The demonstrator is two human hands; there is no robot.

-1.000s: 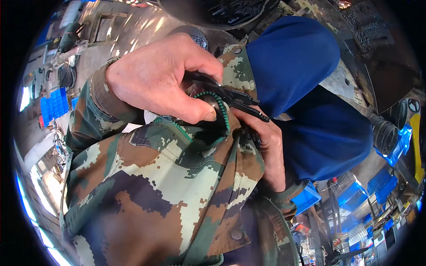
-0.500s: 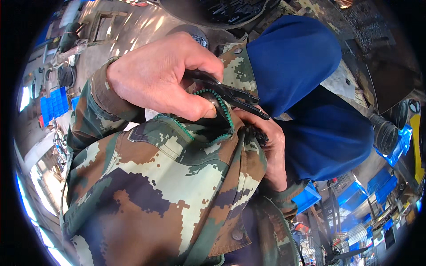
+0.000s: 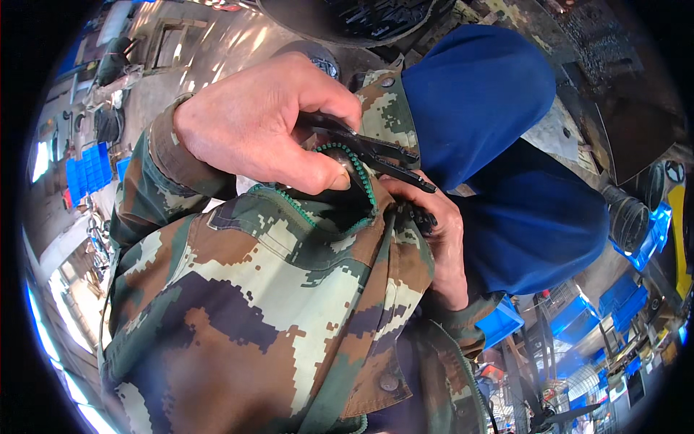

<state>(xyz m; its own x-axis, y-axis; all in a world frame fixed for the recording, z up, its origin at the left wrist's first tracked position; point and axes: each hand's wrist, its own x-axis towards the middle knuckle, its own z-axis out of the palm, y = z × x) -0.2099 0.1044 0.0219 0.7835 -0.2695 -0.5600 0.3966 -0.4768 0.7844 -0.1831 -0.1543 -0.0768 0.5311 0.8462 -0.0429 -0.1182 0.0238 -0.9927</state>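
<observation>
My left hand [image 3: 264, 126] is closed, fingers curled over a dark, long, jointed-looking piece [image 3: 354, 137] whose exact kind I cannot make out. Narrow black arms of it stick out past the fingers toward my right hand. Lower and to the right, my right hand [image 3: 437, 235] is bent round a black lumpy part [image 3: 421, 218]; its fingertips are partly hidden behind the jacket and the dark piece. Between and below the hands lies my camouflage jacket [image 3: 267, 289], its green-toothed zip collar [image 3: 361, 170] standing up beneath the left thumb.
My knees in blue trousers [image 3: 484, 101] stand ahead. A round tub [image 3: 405, 36] of black strips sits at the top. Blue bins [image 3: 571, 318] and a fan [image 3: 542, 416] are at the lower right. A blue crate [image 3: 90, 172] stands on the left.
Both hands keep their hold. The black piece and the left hand have shifted very slightly leftward; the collar has moved a little with them.
</observation>
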